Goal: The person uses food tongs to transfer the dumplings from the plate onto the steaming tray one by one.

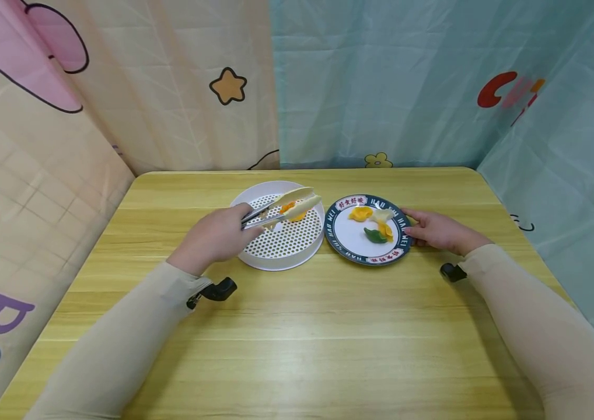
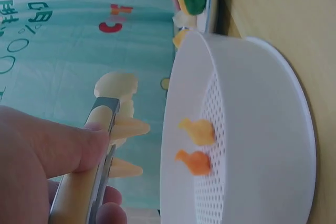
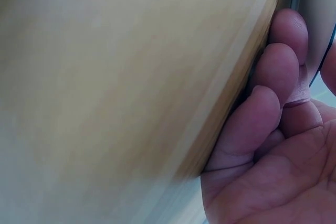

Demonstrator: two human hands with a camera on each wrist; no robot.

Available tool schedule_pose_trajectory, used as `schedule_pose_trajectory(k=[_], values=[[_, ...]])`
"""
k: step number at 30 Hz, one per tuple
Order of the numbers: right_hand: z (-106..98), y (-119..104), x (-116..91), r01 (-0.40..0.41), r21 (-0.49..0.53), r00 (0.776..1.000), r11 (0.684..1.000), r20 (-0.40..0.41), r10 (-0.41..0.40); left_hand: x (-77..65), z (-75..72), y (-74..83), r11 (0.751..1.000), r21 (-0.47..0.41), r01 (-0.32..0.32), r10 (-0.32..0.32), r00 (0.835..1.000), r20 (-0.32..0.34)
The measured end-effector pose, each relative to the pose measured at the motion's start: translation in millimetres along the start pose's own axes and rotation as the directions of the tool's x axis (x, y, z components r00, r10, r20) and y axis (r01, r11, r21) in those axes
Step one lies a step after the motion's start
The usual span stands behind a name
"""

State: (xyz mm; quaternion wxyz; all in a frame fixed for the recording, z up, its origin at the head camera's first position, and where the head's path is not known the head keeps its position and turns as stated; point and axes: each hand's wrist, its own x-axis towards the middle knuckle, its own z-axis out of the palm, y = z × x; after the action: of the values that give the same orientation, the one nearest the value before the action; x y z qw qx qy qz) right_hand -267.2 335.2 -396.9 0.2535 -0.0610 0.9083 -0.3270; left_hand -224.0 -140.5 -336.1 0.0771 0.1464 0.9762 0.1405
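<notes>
My left hand (image 1: 223, 236) grips a pair of tongs (image 1: 297, 201) with metal arms and cream tips. Those tips hover over a round white basket (image 1: 282, 263) with a perforated bottom. Inside it lie an orange dumpling-shaped piece (image 2: 196, 162) and a yellow one (image 2: 199, 131); the tongs partly cover them in the head view. At the right, my right hand (image 1: 441, 230) holds the rim of a plate (image 1: 352, 245), thumb on top and fingers below. The plate bears yellow dumplings (image 1: 361, 213), a white one (image 1: 382, 216) and a green one (image 1: 374, 235).
Basket and plate stand side by side, close together, toward the far half of the wooden table (image 1: 318, 338). Behind the table's far edge hangs a printed curtain (image 1: 370, 87), with more fabric at both sides.
</notes>
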Motion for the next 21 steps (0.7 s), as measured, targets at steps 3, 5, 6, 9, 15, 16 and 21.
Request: schedule_pose_trajectory(k=[3,5,6,9,15,16,21], values=[[-0.7,0.2,0.7,-0.001,-0.002,1.000,1.000,0.002,0.001,-0.5,3.3,15.2,0.998,-0.004,-0.063,0.062,0.998,-0.007],[-0.9,0.2,0.7,-0.004,-0.003,1.000,1.000,0.004,0.004,0.7,7.6,26.4,0.994,0.009,-0.104,0.105,0.994,-0.010],[-1.1,0.2,0.3,-0.003,-0.005,1.000,1.000,0.004,0.003,1.7,10.2,31.8,0.992,0.024,-0.127,0.127,0.992,-0.012],[-1.1,-0.5,-0.4,-0.003,-0.005,1.000,1.000,0.001,0.003,6.2,17.3,46.6,0.982,0.053,-0.183,0.183,0.983,0.004],[-0.6,0.3,-0.7,0.012,-0.020,1.000,1.000,-0.007,-0.012,17.8,29.2,69.8,0.962,0.120,-0.245,0.241,0.969,0.043],[-0.6,0.2,-0.9,0.014,-0.022,1.000,1.000,-0.007,-0.014,19.9,30.8,72.8,0.961,0.127,-0.246,0.242,0.969,0.050],[-1.4,0.6,-0.7,0.016,-0.026,1.000,1.000,-0.010,-0.017,29.7,36.2,84.7,0.957,0.145,-0.251,0.243,0.967,0.071]])
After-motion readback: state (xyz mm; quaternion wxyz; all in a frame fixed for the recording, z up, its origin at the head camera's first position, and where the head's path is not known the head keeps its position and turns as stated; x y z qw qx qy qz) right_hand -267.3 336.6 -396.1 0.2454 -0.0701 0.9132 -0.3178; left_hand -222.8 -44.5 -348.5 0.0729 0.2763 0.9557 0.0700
